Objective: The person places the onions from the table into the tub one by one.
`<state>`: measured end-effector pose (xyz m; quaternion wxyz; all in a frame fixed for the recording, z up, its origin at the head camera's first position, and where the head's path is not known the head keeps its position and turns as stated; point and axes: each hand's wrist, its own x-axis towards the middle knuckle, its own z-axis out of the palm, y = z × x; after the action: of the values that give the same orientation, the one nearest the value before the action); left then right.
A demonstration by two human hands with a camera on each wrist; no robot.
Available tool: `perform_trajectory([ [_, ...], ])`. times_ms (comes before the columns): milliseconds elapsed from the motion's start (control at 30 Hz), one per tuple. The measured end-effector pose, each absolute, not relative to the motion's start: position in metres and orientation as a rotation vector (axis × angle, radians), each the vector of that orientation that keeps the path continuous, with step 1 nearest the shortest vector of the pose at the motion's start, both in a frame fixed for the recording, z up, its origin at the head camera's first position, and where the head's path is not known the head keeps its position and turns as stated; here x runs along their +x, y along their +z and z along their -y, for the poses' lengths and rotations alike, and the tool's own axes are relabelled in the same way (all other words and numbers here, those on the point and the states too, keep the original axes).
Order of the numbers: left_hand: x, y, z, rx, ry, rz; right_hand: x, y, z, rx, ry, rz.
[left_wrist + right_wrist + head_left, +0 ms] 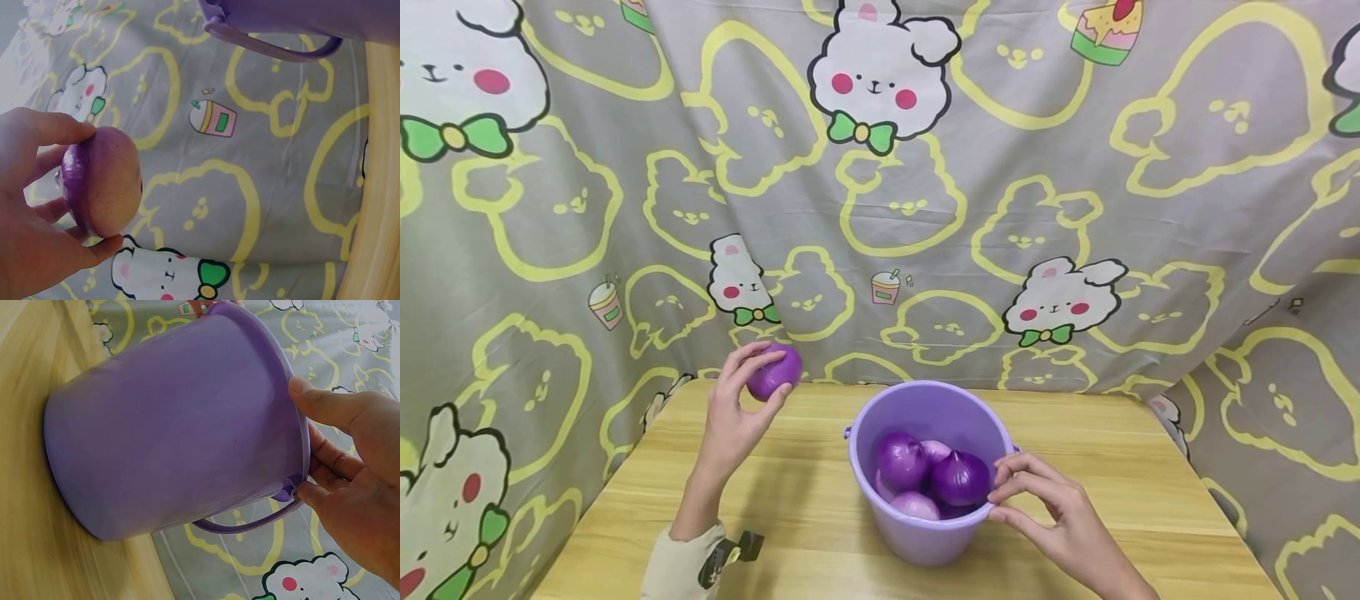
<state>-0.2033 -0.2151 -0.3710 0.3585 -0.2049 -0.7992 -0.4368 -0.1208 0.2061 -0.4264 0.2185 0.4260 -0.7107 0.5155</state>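
My left hand holds a purple onion up above the table, to the left of the bucket. In the left wrist view the thumb and fingers curl round the onion, whose paler side faces away from the palm. A light purple bucket stands upright on the table with several onions inside, among them a dark purple onion. At the bucket's right side my right hand pinches the rim, thumb and fingers on either side of it, beside the handle joint, as the right wrist view shows.
The wooden table ends at a grey curtain printed with yellow outlines and white rabbits, which hangs behind and at both sides. The bucket's handle hangs down on its far side. A dark strap sits on the left wrist.
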Motion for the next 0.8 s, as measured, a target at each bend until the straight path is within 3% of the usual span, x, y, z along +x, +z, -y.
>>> perform_trajectory([
  [800,-0.189,-0.362,0.199,-0.605,-1.157,2.052,-0.120,-0.426,-0.205,1.179,1.425,1.973],
])
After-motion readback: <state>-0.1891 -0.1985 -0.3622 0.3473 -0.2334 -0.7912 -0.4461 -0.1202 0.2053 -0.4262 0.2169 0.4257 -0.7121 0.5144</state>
